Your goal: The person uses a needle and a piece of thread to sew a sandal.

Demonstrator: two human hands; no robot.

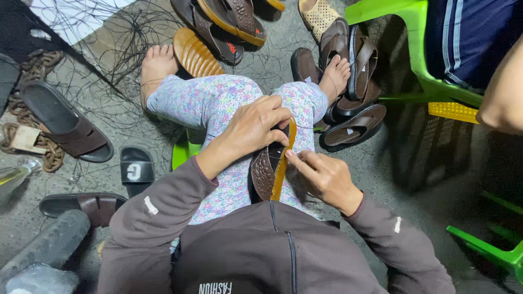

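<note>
We have a brown sandal (271, 170) standing on edge in our lap, resting on the flowered trousers (218, 103) between the knees, its tan sole edge turned up toward us and its woven brown upper facing nine o'clock. Our left hand (251, 129) is clenched over the top of the sandal from eleven o'clock, fingers curled round the toe end and pressing it down against the thigh. Our right hand (325, 178) comes in from four o'clock, thumb and forefinger pinched at the sole edge about halfway along; a thin dark thread seems to run there, though we cannot tell whether the fingers actually hold it. To do this well, we judge that the left grip should keep the sole from twisting while the right works along the seam in short, even stretches, staying close to the edge so the strap side is not pulled out of line. Around us, finished sandals (348, 103) lie piled at one o'clock beside a green plastic chair (419, 49), loose black thread (109, 43) is tangled at ten o'clock, and another person's arm (504, 98) shows at two o'clock.
</note>
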